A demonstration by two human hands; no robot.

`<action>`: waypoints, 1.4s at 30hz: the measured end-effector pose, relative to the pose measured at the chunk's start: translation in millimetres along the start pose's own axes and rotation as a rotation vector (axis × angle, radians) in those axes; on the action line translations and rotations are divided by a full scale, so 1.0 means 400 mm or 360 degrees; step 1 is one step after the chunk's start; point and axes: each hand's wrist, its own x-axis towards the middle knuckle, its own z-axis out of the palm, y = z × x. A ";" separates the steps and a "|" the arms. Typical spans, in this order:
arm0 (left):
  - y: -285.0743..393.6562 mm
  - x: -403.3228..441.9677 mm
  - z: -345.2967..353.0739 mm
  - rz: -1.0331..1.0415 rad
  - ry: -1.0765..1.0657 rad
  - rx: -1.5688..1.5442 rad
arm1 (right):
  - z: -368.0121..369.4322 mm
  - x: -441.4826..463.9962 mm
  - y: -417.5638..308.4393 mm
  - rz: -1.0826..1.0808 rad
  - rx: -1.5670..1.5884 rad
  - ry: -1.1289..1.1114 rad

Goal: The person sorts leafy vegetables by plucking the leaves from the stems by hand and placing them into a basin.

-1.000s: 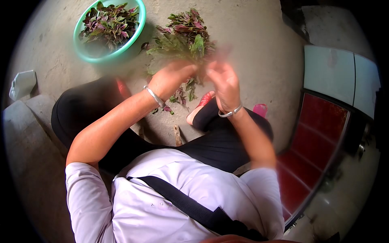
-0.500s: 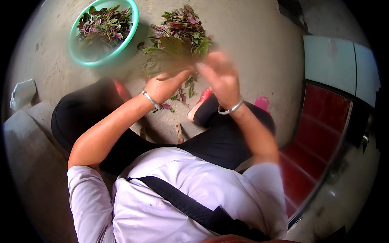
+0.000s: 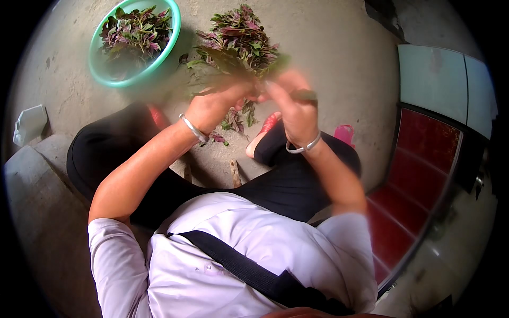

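Observation:
My left hand [image 3: 217, 103] is closed on a bunch of green leafy stems [image 3: 225, 61], blurred at the fingertips. Close against it, my right hand [image 3: 294, 103] has its fingers bent inward at the stems, with a bit of leaf showing at its outer side; what its fingertips pinch is smeared. Beyond both hands lies a heap of purple-green leaves [image 3: 241, 32] on the floor. More leaves fill part of a green basin [image 3: 176, 40] at the upper left. Some loose leaves [image 3: 232, 122] lie on the floor below the hands.
A pale plastic container [image 3: 30, 124] lies on the floor at the far left. Something pink [image 3: 344, 134] is beside my right knee. Along the right side stands a unit with pale panels [image 3: 432, 77] and red tiles [image 3: 424, 143]. My feet in red footwear flank the work area.
The view has shifted slightly, so the basin and heap appear further up and left. Both hands have stayed together at the stems, and a bit of leaf now shows beside my right hand.

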 end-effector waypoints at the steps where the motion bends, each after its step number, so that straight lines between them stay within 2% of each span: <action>1: -0.011 0.000 -0.005 0.0096 -0.0052 0.0056 | -0.001 0.000 0.003 -0.0028 -0.0024 -0.0003; 2: -0.019 0.000 -0.008 0.0192 -0.0104 0.0113 | -0.003 -0.001 0.009 -0.0057 -0.0047 -0.0007; 5: -0.027 0.011 0.001 0.0021 -0.0070 -0.0222 | -0.008 0.001 0.027 -0.0184 -0.0088 -0.0027; 8: 0.029 -0.003 0.027 0.0030 0.0019 -0.0231 | -0.008 -0.002 0.012 -0.0246 -0.0287 -0.0038; 12: 0.033 -0.006 0.032 -0.0112 0.0103 -0.0151 | -0.015 -0.006 0.022 -0.0215 -0.0429 -0.0040; 15: 0.027 -0.005 0.031 -0.0053 0.0158 -0.0164 | -0.008 -0.006 0.012 -0.0080 -0.0241 -0.0061; 17: 0.014 0.004 0.022 0.0043 0.0126 -0.0185 | -0.013 0.003 0.037 -0.0120 -0.0085 -0.0097; 20: -0.006 0.009 0.013 -0.0028 0.0190 -0.0034 | -0.011 0.008 0.042 -0.0075 0.0105 -0.0093; 24: -0.013 0.009 0.014 -0.0056 0.0231 -0.0124 | -0.011 0.011 0.046 -0.0013 0.0230 -0.0056; 32: -0.014 0.014 0.010 -0.0061 0.0180 -0.0436 | -0.013 0.010 0.046 0.0015 0.0258 -0.0036; 38: -0.009 0.012 0.008 -0.0194 0.0228 -0.0455 | -0.011 0.004 0.050 -0.0007 0.0243 0.0007; 42: -0.026 0.016 0.004 -0.0152 0.0265 -0.0385 | -0.011 0.004 0.054 -0.0009 0.0258 0.0001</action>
